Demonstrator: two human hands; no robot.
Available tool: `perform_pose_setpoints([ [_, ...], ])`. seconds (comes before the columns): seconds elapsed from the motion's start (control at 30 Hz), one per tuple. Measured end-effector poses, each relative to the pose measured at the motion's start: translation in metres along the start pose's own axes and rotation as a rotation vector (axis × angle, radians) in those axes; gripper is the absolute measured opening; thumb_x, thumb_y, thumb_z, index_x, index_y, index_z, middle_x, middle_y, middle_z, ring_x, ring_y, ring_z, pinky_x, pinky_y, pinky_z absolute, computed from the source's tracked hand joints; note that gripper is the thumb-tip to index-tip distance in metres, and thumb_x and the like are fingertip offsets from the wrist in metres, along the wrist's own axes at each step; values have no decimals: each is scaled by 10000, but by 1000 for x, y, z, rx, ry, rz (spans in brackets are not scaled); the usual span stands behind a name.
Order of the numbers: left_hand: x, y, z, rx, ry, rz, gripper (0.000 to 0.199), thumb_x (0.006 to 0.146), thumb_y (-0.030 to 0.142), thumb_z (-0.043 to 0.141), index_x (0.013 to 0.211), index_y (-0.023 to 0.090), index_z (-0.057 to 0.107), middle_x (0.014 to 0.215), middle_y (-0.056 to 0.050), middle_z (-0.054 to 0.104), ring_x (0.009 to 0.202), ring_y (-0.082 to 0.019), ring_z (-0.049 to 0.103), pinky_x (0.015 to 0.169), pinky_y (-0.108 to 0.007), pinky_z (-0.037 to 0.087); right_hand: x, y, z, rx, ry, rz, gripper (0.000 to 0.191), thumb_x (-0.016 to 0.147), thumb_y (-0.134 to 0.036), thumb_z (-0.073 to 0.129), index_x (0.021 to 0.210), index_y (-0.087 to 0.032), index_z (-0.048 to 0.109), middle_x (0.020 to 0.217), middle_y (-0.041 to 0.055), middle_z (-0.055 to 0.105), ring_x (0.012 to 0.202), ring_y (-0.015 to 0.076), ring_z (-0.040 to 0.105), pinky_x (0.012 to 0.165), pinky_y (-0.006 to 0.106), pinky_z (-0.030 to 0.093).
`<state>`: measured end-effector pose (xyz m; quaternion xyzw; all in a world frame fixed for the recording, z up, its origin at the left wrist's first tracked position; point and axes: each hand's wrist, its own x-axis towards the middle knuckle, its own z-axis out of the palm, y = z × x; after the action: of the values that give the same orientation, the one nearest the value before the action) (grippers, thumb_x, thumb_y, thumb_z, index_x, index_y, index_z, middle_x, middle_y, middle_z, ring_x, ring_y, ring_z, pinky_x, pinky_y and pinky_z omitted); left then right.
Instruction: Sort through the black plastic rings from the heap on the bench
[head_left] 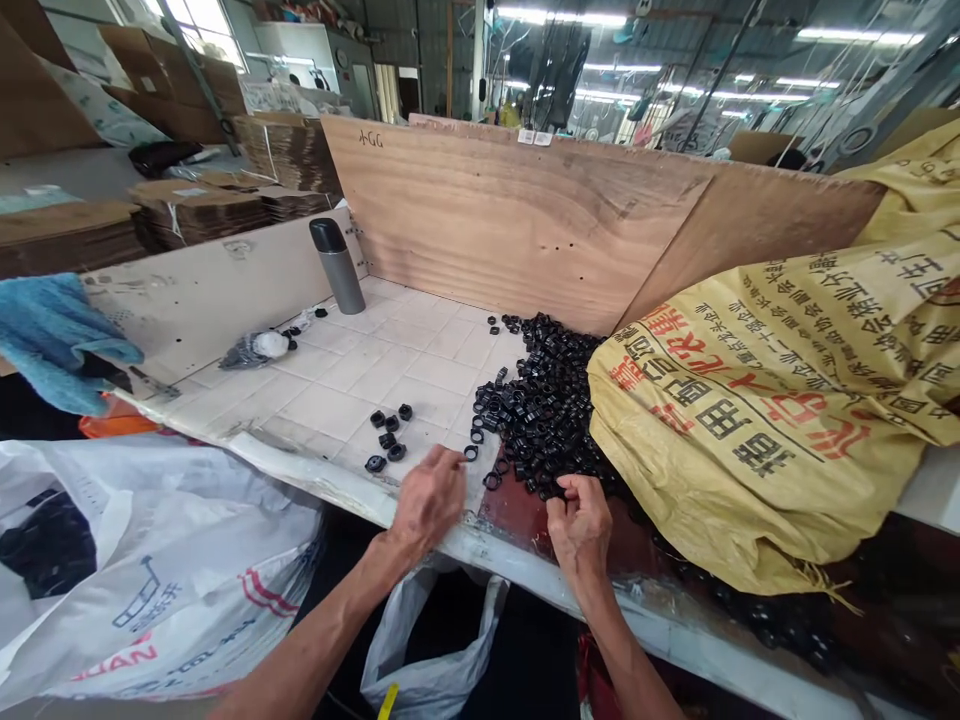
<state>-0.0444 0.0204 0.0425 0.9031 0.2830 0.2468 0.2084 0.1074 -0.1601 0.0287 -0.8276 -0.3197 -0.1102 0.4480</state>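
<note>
A heap of small black plastic rings [544, 400] lies on the table, spreading out from beside the yellow sack. My left hand [431, 497] is at the heap's near left edge, its fingers curled, with one black ring [471, 453] at its fingertips. At the heap's front edge, over a dark red patch of table, is my right hand [581, 522]. Its thumb and fingers are bent together against the rings, and whatever they hold is hidden. Left of my left hand sits a small group of several loose black rings [388, 438].
A yellow woven sack [757, 420] leans over the right side. A grey flask [341, 268] stands at the back left, near a knotted plastic bag [259, 348]. Wooden boards [495, 210] wall the table [352, 370]. White sacks [187, 590] hang or sit below the front edge.
</note>
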Motion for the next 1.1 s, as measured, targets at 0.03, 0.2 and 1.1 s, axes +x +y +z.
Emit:
perform_pose_setpoints([
  [0.03,-2,8,7,-76,-62,73,196,928,217,518,1091,212,627,985,-61,630,788,-186,639,729,-284,494,0,-1,1,-20,-52,-20,190,730,-116,535,884,-200,607,859,46,579,730,196,567,647,304,494],
  [0.2,2,23,31,-167,-193,195,124,884,158,559,972,197,638,981,-61,620,780,-184,636,709,-292,513,-2,-6,6,-60,-225,-147,259,785,-108,540,1017,-189,625,938,60,575,720,182,574,698,326,518],
  [1.1,-3,19,20,-653,-324,31,342,791,163,644,1120,208,562,1070,-41,674,883,-173,689,822,-319,591,-1,-7,6,499,-421,-45,174,892,-256,670,1058,-226,627,1025,61,653,924,196,662,791,306,570],
])
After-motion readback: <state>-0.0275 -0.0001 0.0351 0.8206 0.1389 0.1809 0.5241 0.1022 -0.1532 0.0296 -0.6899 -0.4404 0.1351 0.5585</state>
